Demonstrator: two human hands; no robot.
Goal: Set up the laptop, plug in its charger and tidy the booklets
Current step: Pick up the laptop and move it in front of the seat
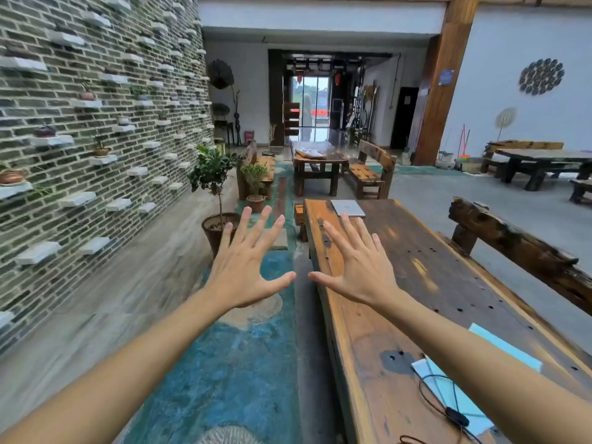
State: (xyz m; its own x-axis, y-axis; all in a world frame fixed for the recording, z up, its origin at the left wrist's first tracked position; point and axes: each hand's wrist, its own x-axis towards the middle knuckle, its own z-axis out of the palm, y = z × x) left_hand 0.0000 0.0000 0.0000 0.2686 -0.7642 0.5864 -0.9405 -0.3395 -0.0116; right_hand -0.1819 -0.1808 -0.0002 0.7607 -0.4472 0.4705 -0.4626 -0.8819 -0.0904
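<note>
Head view: both hands raised, fingers spread wide, holding nothing. Left hand (245, 267) off the bench (426, 267) edge, over the floor; right hand (355, 267) above the planks. Closed laptop (347, 208) flat just beyond the right fingers (347, 229), nearer that hand. Booklets (461, 392) and charger cable (448, 408) far back, under the right forearm.

Both forearms are bare, no sleeves, left hand (245, 270) and right hand (355, 267) ungloved.
</note>
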